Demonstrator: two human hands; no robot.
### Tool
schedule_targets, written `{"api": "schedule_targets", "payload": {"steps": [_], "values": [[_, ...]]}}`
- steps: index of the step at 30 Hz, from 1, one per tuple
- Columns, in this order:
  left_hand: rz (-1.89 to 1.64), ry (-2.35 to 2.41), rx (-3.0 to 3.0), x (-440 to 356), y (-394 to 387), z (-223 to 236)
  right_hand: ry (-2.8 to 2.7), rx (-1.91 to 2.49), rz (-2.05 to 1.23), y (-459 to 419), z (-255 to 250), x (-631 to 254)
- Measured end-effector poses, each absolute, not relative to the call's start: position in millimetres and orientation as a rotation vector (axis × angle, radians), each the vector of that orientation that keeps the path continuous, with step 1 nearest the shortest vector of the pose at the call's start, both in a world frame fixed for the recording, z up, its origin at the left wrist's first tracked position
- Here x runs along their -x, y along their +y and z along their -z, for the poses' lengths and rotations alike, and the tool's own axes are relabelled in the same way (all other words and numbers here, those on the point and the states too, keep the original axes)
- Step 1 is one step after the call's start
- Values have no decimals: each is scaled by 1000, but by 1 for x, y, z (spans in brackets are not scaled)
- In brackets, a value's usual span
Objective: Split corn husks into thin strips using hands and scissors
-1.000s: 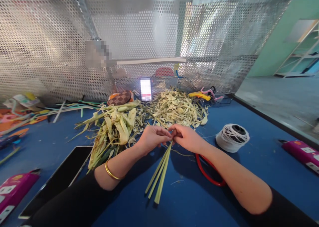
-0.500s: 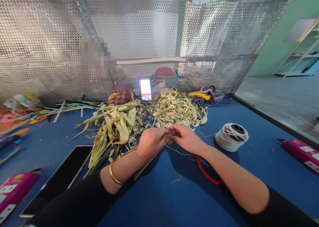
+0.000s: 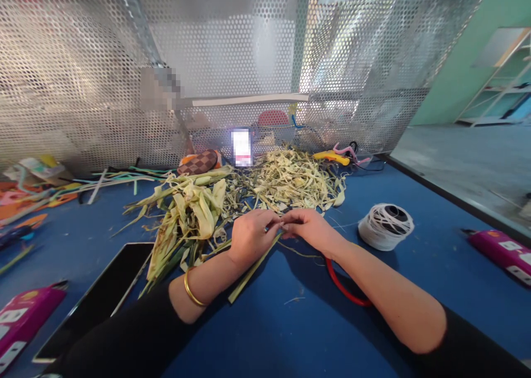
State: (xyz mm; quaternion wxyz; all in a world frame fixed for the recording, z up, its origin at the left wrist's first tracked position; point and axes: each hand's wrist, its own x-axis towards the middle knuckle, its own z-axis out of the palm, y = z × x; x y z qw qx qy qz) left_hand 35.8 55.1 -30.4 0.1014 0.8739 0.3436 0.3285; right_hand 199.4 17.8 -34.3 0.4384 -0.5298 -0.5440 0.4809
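Observation:
My left hand (image 3: 254, 235) and my right hand (image 3: 310, 230) meet at the middle of the blue table, fingertips pinched together. Between them they grip the upper end of some green corn husk strips (image 3: 253, 276), whose lower ends slant down to the left, partly hidden under my left hand and wrist. The exact point of the pinch is hidden by my fingers. Just behind my hands lies a heap of shredded pale husk (image 3: 294, 182). To the left is a bunch of larger corn husks (image 3: 194, 206). A red ring-shaped thing (image 3: 342, 287) lies under my right forearm.
A spool of white string (image 3: 385, 229) stands at right. Purple power strips (image 3: 29, 323) lie at both sides. A dark tablet-like panel (image 3: 99, 295) is by my left arm. A yellow-handled tool (image 3: 332, 157) and a checkered pouch (image 3: 198, 162) sit before the perforated metal screen (image 3: 232, 52).
The husk strips, earlier fanned downward in front of me, now slant left beneath my left hand. My left hand has turned over, knuckles up, while my right hand stays nearly in place.

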Motion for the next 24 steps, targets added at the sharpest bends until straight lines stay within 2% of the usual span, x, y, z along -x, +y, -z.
{"api": "schedule_targets", "payload": {"steps": [10, 24], "values": [[-982, 1015, -2529, -36, 57, 31, -1422, 1380, -1072, 20, 37, -199], [-953, 1100, -2384, -38, 57, 28, -1383, 1426, -1059, 17, 28, -197]]}}
